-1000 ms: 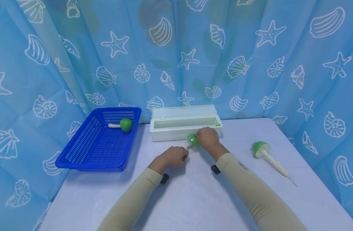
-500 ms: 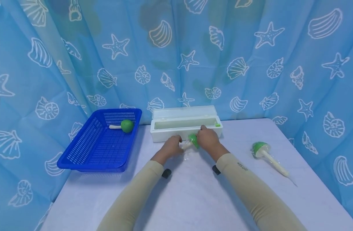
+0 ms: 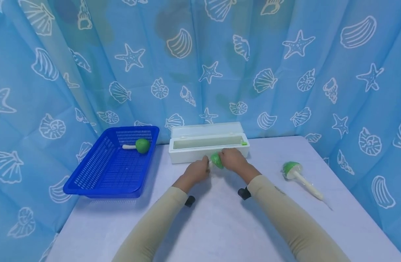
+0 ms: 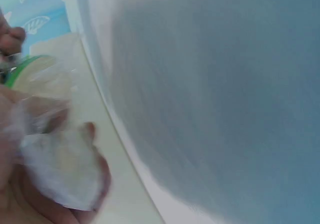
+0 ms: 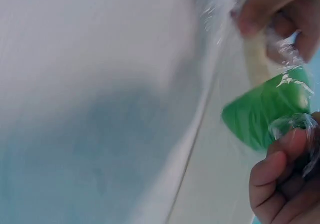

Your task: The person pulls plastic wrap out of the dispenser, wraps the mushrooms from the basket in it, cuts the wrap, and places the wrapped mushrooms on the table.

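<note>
Between both hands, in front of the white box, is a mushroom-shaped piece (image 3: 216, 160) with a green cap and a pale stem, wrapped in clear plastic film. My left hand (image 3: 196, 172) grips its stem; in the left wrist view, crumpled film (image 4: 62, 169) bunches within that hand's curled fingers. At the cap's top, my right hand (image 3: 234, 160) pinches gathered film, as the right wrist view shows beside the green cap (image 5: 265, 109). A second wrapped mushroom-shaped piece (image 3: 302, 180) lies on the right of the table, a thin tail of film trailing from its stem.
A long white box (image 3: 208, 154) with its lid (image 3: 207, 130) raised and a green clip (image 3: 244, 143) stands behind the hands. To the left, a blue basket (image 3: 111, 193) holds another green-capped mushroom-shaped piece (image 3: 142, 146). A shell-patterned curtain (image 3: 200, 54) encloses the table (image 3: 203, 225).
My left hand has left the loose film below the stem and come up to grip the stem itself. The right hand stays at the cap. The head view has shifted slightly.
</note>
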Available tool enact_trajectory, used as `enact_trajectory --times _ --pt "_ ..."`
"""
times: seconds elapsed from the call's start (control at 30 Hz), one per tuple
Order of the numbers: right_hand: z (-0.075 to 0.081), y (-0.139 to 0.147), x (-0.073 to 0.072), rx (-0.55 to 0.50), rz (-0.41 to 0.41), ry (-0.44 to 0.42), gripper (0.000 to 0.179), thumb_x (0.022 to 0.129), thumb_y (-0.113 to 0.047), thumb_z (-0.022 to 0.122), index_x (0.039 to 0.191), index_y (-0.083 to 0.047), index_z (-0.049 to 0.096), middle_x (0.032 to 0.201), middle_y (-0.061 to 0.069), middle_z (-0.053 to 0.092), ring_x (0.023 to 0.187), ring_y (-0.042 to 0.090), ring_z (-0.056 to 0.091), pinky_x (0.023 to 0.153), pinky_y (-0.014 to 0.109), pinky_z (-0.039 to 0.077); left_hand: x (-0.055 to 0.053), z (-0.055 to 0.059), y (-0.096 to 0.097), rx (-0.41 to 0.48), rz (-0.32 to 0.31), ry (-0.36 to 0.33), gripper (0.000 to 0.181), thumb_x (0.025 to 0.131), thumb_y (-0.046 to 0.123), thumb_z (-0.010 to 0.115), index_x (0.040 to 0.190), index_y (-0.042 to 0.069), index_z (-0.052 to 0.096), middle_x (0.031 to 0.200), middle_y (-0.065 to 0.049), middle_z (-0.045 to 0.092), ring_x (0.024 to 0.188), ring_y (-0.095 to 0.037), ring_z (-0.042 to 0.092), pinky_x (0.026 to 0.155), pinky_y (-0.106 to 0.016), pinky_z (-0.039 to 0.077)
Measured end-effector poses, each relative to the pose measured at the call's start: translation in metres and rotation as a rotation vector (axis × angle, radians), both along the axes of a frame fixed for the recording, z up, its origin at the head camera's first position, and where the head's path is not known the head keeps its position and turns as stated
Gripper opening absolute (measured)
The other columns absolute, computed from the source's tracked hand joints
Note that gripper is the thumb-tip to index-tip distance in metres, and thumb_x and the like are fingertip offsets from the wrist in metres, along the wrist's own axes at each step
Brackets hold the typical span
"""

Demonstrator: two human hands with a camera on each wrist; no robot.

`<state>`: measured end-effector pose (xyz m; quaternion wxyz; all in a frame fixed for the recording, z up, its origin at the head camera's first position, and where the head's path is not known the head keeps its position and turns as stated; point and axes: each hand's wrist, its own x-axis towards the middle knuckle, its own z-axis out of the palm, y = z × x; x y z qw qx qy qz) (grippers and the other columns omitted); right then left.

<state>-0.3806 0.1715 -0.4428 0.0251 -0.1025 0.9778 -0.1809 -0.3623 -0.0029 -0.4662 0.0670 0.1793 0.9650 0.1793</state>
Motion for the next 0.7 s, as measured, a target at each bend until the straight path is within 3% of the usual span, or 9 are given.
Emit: enact_trajectory --times 0.17,0.3,0.4,0.47,0.53,0.6,0.7 --pt "0.010 0.002 0.006 -0.285 -0.049 -0.036 0.037 0.106 -0.034 0.035 0.093 -0.006 0.057 0.076 0.008 0.059 0.066 0.021 0.056 0.058 0.034 0.046 0.005 0.001 -0.003 0.119 0.018 0.079 0.042 0.098 0.018 0.057 0.136 0.004 0.043 0.099 -0.009 0.065 0.081 -0.017 0.062 0.068 -0.031 0.052" --pt "0.012 0.013 0.007 -0.562 -0.006 -0.105 0.034 0.107 -0.027 0.034 0.097 -0.002 0.056 0.076 0.008 0.055 0.063 0.019 0.053 0.059 0.034 0.045 0.009 0.001 -0.006 0.172 0.023 0.120 0.051 0.099 0.017 0.057 0.144 0.003 0.039 0.117 -0.014 0.063 0.103 -0.024 0.062 0.084 -0.036 0.051" --pt "0.009 0.023 0.007 -0.757 0.005 -0.148 0.029 0.106 -0.022 0.040 0.101 -0.001 0.060 0.075 0.007 0.052 0.061 0.018 0.048 0.059 0.034 0.044 0.012 0.003 -0.011 0.215 0.011 0.151 0.049 0.099 0.018 0.056 0.143 0.003 0.041 0.124 -0.015 0.061 0.112 -0.027 0.059 0.090 -0.038 0.049" --pt "0.008 0.028 0.007 -0.752 -0.012 -0.086 0.025 0.102 -0.026 0.052 0.101 -0.003 0.064 0.074 0.007 0.051 0.062 0.019 0.046 0.058 0.034 0.043 0.013 0.005 -0.014 0.236 -0.002 0.155 0.048 0.100 0.018 0.055 0.143 0.004 0.041 0.124 -0.014 0.061 0.111 -0.026 0.060 0.090 -0.038 0.049" --pt "0.008 0.031 0.009 -0.650 -0.033 0.020 0.023 0.096 -0.030 0.063 0.102 -0.008 0.065 0.078 0.008 0.052 0.068 0.021 0.046 0.061 0.035 0.042 0.015 0.007 -0.017 0.244 -0.026 0.147 0.048 0.100 0.020 0.054 0.144 0.005 0.041 0.121 -0.013 0.062 0.108 -0.023 0.061 0.088 -0.037 0.050" --pt "0.008 0.031 0.010 -0.560 -0.004 0.108 0.028 0.093 -0.032 0.067 0.110 -0.010 0.065 0.093 0.009 0.056 0.082 0.023 0.052 0.069 0.037 0.046 0.016 0.009 -0.018 0.247 -0.051 0.133 0.047 0.101 0.020 0.054 0.143 0.005 0.042 0.117 -0.010 0.064 0.102 -0.020 0.062 0.086 -0.035 0.050" --pt "0.010 0.029 0.013 -0.564 0.107 0.132 0.034 0.097 -0.026 0.059 0.127 -0.010 0.060 0.121 0.013 0.056 0.108 0.029 0.053 0.086 0.047 0.047 0.019 0.011 -0.018 0.263 -0.113 0.102 0.043 0.102 0.019 0.052 0.141 0.005 0.045 0.106 -0.006 0.065 0.091 -0.015 0.062 0.080 -0.033 0.051"
